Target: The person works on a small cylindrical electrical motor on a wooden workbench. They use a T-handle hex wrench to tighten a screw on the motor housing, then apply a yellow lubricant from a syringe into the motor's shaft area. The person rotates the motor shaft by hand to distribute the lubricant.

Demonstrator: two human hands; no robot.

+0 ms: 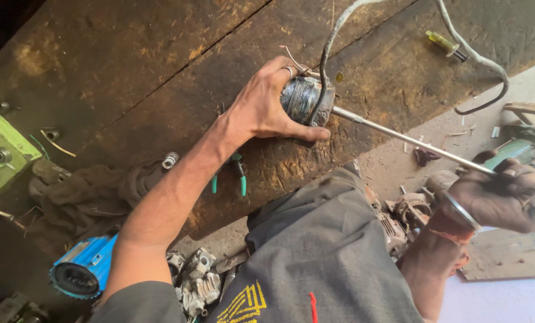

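My left hand is wrapped tight around a dark cylindrical motor part, pinning it on the rusty brown worktop near its front edge. Fingers curl over the top, thumb presses underneath. My right hand is closed in a fist on the handle end of a long metal rod, whose tip meets the cylinder's side. A grey cable loops up from the part and off the top of view.

To do this well, I judge: keep the rod in line with the cylinder's axis, clamp the left grip hard so the part doesn't roll, keep the thumb clear of the tip. The cable could snag, so watch it.

Green-handled pliers lie just beside my left forearm, a brown rag further left, a blue motor housing below the worktop.
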